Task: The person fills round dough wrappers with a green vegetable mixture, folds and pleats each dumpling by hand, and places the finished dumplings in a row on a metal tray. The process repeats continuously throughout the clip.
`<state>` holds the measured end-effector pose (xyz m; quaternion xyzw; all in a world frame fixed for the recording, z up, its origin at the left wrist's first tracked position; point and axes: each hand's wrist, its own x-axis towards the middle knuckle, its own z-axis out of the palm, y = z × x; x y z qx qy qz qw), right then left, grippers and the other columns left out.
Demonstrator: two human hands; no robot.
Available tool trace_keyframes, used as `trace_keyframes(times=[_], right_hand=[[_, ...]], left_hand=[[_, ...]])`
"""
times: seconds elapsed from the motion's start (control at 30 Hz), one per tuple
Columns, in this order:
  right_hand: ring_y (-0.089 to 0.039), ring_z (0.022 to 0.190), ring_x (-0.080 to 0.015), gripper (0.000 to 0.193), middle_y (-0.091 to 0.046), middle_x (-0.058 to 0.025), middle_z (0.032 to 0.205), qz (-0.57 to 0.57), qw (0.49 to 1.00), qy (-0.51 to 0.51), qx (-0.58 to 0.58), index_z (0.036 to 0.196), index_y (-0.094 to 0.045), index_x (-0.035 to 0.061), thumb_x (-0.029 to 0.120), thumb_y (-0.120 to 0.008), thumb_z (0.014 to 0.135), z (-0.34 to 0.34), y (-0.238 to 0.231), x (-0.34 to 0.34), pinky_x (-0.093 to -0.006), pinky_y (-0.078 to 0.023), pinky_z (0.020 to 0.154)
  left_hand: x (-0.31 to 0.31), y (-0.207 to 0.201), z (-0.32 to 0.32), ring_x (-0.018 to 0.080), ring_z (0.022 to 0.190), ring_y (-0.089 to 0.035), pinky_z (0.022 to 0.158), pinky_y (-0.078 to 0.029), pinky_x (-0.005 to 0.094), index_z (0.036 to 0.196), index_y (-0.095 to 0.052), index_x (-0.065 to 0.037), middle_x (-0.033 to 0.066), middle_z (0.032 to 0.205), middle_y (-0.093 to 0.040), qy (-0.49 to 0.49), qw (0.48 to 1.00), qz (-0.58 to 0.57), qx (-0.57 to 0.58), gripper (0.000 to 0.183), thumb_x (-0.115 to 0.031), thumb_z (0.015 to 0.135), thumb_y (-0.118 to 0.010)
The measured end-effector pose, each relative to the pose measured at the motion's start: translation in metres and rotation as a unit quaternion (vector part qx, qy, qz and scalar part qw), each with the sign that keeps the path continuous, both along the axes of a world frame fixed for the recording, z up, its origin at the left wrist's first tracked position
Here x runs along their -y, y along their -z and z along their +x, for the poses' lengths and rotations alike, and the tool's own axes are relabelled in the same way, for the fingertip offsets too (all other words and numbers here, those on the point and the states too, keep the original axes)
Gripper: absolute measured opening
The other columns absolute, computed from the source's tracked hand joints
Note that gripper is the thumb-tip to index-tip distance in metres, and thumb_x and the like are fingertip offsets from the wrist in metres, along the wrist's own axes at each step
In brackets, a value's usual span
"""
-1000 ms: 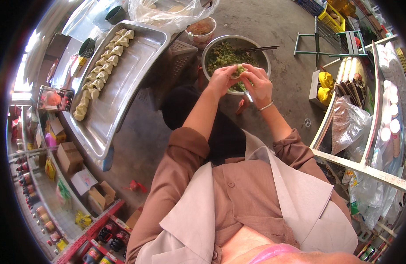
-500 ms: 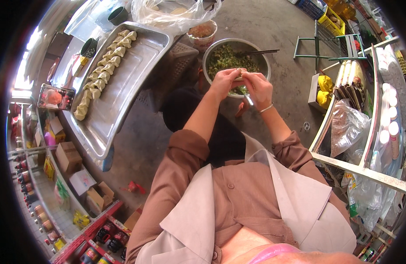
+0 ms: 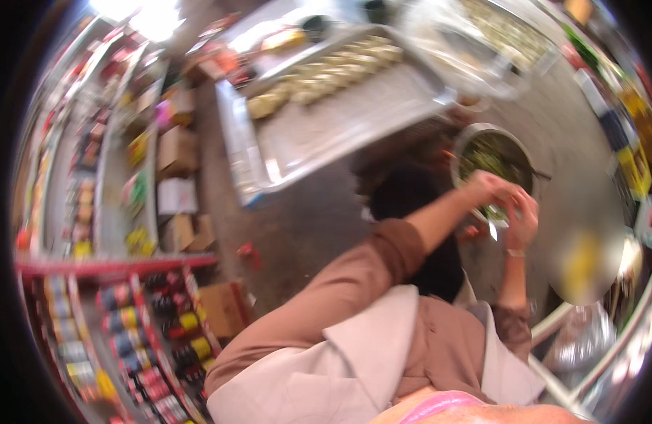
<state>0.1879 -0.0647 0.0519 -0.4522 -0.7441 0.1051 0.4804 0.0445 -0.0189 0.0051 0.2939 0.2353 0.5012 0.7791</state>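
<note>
Both my hands are together over the near side of a metal bowl (image 3: pixel 528 164) of chopped green filling (image 3: pixel 490 152). My left hand (image 3: pixel 488 188) and my right hand (image 3: pixel 524 216) are closed, fingertips pinched on what looks like a small pale dumpling, mostly hidden by fingers and blur. A shiny metal piece (image 3: pixel 493 230) hangs below my right hand; its kind is unclear. Dark chopsticks (image 3: pixel 542 174) stick out over the bowl's right rim. To the left, a large metal tray (image 3: pixel 361 116) bears a row of pale folded dumplings (image 3: pixel 329 73) along its far side.
A clear plastic bag (image 3: pixel 449 46) lies beyond the tray's right end. Shelves with packaged goods (image 3: pixel 82 191) and cardboard boxes (image 3: pixel 177 150) line the left. A red shelf edge (image 3: pixel 121 266) runs at lower left. At lower right, a pale rack holds a clear bag (image 3: pixel 584 336).
The view has swung left, so the tray, bowl and hands appear farther right, and more shelving shows. Both hands stay pinched together over the bowl.
</note>
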Motion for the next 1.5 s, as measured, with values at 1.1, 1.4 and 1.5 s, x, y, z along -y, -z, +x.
trace_keyframes(times=[1.1,1.4,1.5], right_hand=[[-0.062,0.097,-0.0162,0.026,-0.067,-0.0071,0.107,-0.298,0.931,0.044,-0.205,0.114,-0.064,-0.0020,0.008,-0.066,0.090,0.014,0.012,-0.025,-0.0284,-0.049,0.088],[-0.059,0.109,-0.0170,0.036,-0.063,-0.0092,0.120,-0.327,0.920,0.057,-0.209,0.123,-0.059,-0.0024,0.006,-0.066,0.089,0.045,0.038,-0.043,-0.0285,-0.046,0.094],[-0.057,0.112,-0.0176,0.037,-0.062,-0.0096,0.123,-0.341,0.915,0.056,-0.208,0.124,-0.058,-0.0023,0.006,-0.066,0.089,0.050,0.041,-0.045,-0.0290,-0.046,0.096]], left_hand=[[-0.029,0.035,0.016,0.0216,0.078,-0.070,0.069,-0.062,0.0343,0.095,-0.069,0.008,0.0128,0.087,-0.069,0.002,0.983,0.124,-0.133,0.022,-0.013,0.089,-0.063],[-0.030,0.038,0.030,0.0192,0.075,-0.070,0.067,-0.061,0.0297,0.095,-0.071,0.008,0.0123,0.085,-0.070,-0.010,0.956,0.255,-0.146,0.026,-0.016,0.091,-0.062],[-0.024,0.027,0.025,0.0186,0.074,-0.070,0.066,-0.060,0.0284,0.098,-0.071,0.008,0.0128,0.084,-0.071,0.019,0.970,0.186,-0.154,0.024,-0.013,0.090,-0.063]])
